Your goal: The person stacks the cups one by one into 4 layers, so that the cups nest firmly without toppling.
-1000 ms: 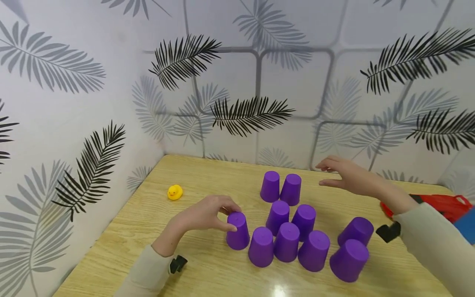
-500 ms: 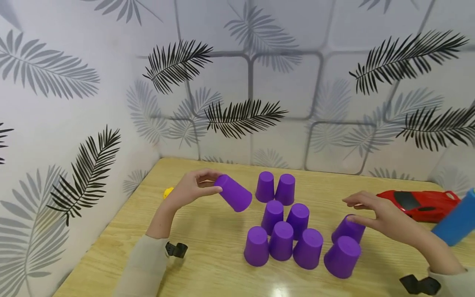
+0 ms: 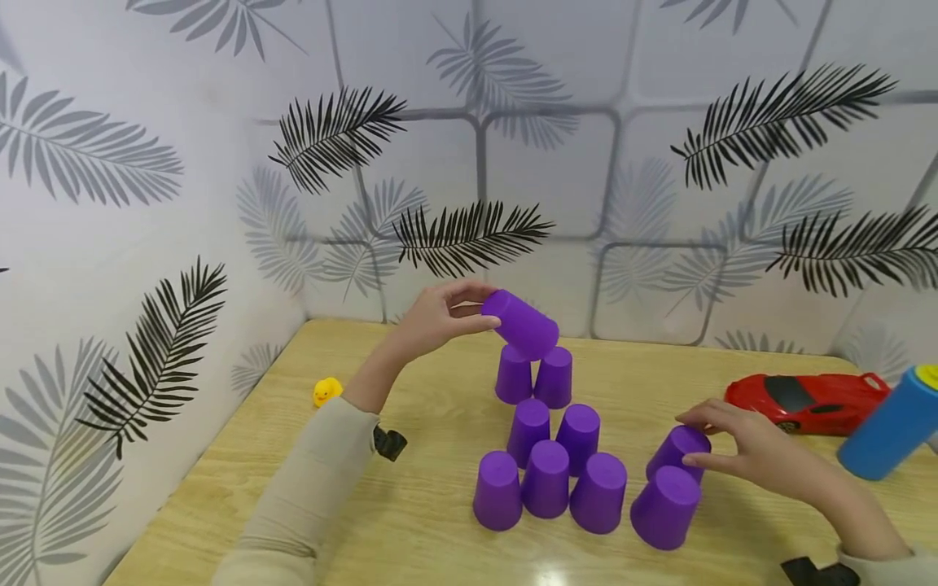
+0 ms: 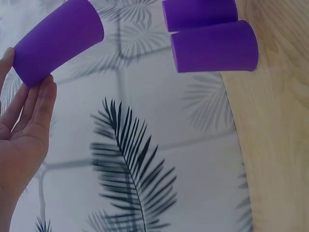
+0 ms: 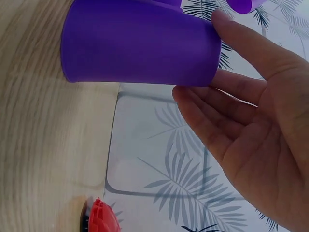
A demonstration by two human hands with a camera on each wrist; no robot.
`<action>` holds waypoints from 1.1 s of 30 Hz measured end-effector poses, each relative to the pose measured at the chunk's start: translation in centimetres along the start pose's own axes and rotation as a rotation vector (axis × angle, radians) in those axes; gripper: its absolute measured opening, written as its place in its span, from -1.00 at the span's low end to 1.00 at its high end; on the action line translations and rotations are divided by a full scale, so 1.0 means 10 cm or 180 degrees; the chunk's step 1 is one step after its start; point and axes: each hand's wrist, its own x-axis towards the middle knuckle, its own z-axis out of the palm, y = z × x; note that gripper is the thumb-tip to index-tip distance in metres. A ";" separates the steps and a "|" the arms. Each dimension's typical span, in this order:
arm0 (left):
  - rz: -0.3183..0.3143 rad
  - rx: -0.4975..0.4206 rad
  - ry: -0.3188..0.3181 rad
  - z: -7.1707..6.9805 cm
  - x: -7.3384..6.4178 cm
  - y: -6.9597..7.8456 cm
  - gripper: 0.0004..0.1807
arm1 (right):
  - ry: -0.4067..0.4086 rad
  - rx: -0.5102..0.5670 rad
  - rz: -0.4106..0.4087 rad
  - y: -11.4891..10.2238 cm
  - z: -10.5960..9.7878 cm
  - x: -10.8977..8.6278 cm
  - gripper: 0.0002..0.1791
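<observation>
Above the table, my left hand (image 3: 440,319) pinches the closed end of a purple plastic cup (image 3: 523,325) between thumb and fingers. The cup tilts, its mouth down to the right, and overlaps the tops of two upside-down purple cups (image 3: 554,379) at the back. In the left wrist view, the held cup (image 4: 58,41) is apart from that pair. On the right, the thumb and fingers of my right hand (image 3: 758,452) grip the top of another upside-down cup (image 3: 674,452) standing on the table. Just in front of it stands one more purple cup (image 3: 665,509).
Several upside-down purple cups (image 3: 545,480) stand in the middle of the wooden table (image 3: 410,505). A yellow toy duck (image 3: 326,391) sits at the left. Back right are a red toy car (image 3: 813,402) and a blue cylinder (image 3: 887,427) with a yellow top. A patterned wall (image 3: 542,179) rises behind.
My left hand has lifted a cup from the left end of the front row and carried it up and right over the back pair. My right hand has come down to the right cup.
</observation>
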 end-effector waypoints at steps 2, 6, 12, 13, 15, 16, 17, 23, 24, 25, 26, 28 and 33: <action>0.0113 0.0100 -0.0089 0.10 0.13 0.03 -0.52 | 0.0013 -0.0023 0.0031 0.01 0.01 -0.02 -0.55; 0.0291 0.0430 -0.0294 0.31 0.35 0.05 -0.49 | 0.0107 -0.0032 0.0011 0.02 0.03 -0.05 -0.58; 0.0412 0.1002 -0.0629 0.66 0.65 -0.02 -0.46 | 0.0128 0.0031 -0.0009 0.03 0.04 -0.06 -0.59; 0.0413 0.1080 -0.0691 0.71 0.70 -0.04 -0.45 | 0.0126 0.0034 -0.0020 0.04 0.04 -0.06 -0.59; 0.0391 0.1233 -0.0794 0.81 0.77 -0.06 -0.45 | 0.0155 0.0023 -0.0012 0.04 0.04 -0.06 -0.59; 0.0377 0.1307 -0.0838 0.86 0.81 -0.08 -0.45 | 0.0156 0.0027 -0.0013 0.05 0.03 -0.06 -0.59; 0.0360 0.1389 -0.0882 0.90 0.84 -0.10 -0.45 | 0.0147 0.0033 -0.0008 0.05 0.03 -0.05 -0.58; 0.0538 0.1981 -0.1130 1.09 0.97 -0.24 -0.49 | 0.0091 0.0037 0.0033 0.04 0.03 -0.03 -0.56; 0.0604 0.2069 -0.1172 1.11 0.99 -0.27 -0.50 | 0.0087 0.0038 0.0042 0.04 0.02 -0.03 -0.56; 0.0657 0.2152 -0.1215 1.14 1.00 -0.30 -0.50 | 0.0083 0.0039 0.0045 0.03 0.03 -0.03 -0.56; 0.0706 0.2225 -0.1266 1.16 1.01 -0.33 -0.51 | 0.0073 0.0041 0.0049 0.03 0.03 -0.03 -0.56; 0.0728 0.2264 -0.1358 1.20 1.02 -0.37 -0.51 | 0.0057 0.0046 0.0050 0.03 0.03 -0.04 -0.56; 0.0741 0.2320 -0.1536 1.27 1.06 -0.46 -0.51 | 0.0049 0.0056 0.0044 0.02 0.02 -0.05 -0.55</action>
